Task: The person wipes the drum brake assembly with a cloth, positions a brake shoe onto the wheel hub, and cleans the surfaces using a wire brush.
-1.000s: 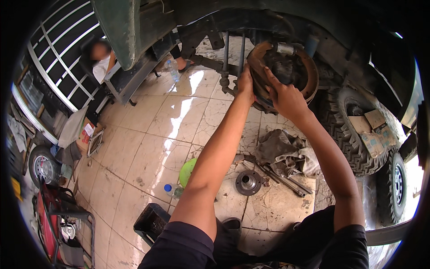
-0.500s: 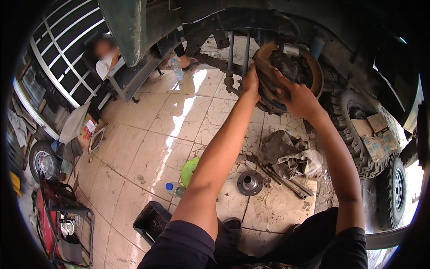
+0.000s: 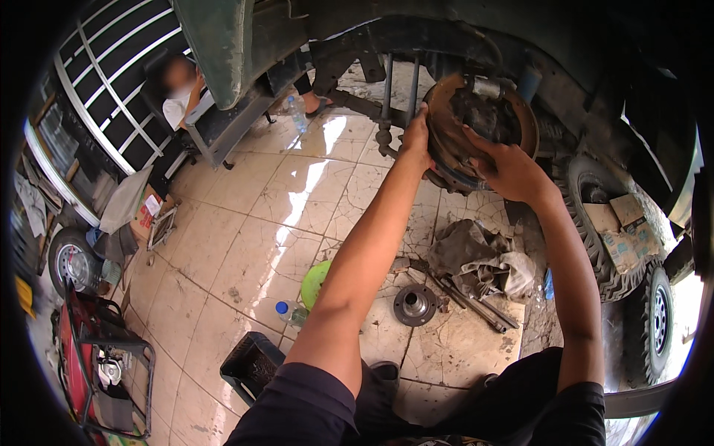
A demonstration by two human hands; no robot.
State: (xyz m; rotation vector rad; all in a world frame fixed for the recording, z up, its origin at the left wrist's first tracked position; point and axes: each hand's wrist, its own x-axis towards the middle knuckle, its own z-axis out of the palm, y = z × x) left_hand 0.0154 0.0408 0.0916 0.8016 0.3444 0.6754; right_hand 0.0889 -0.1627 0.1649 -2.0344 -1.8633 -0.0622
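Observation:
Ahead of me, under the vehicle, is a round, rusty drum brake assembly (image 3: pixel 526 119) with a small metal cylinder (image 3: pixel 487 88) at its top. A curved brown brake shoe (image 3: pixel 445 123) lies along its left side. My left hand (image 3: pixel 418 145) is closed around the shoe's left edge, thumb up, its other fingers mostly hidden behind. My right hand (image 3: pixel 517 169) holds the shoe's lower part between thumb and index finger, the index stretched up along the inner side. On the floor below sit a round flanged hub (image 3: pixel 415 305), a crumpled dark cloth (image 3: pixel 465 245) and metal bars (image 3: pixel 476 303).
A large treaded tyre (image 3: pixel 587 223) with cardboard on it lies at right, beside another wheel (image 3: pixel 658 312). Left of my arm are a blue-capped bottle (image 3: pixel 290 312), green disc (image 3: pixel 316 282) and black bin (image 3: pixel 256 357). A red-framed machine (image 3: pixel 97 364) stands far left; a person (image 3: pixel 178 108) sits behind.
My right hand has shifted slightly right and down along the shoe, its wrist more bent. The left hand stays at the shoe's left edge. The seated person's hand is now raised.

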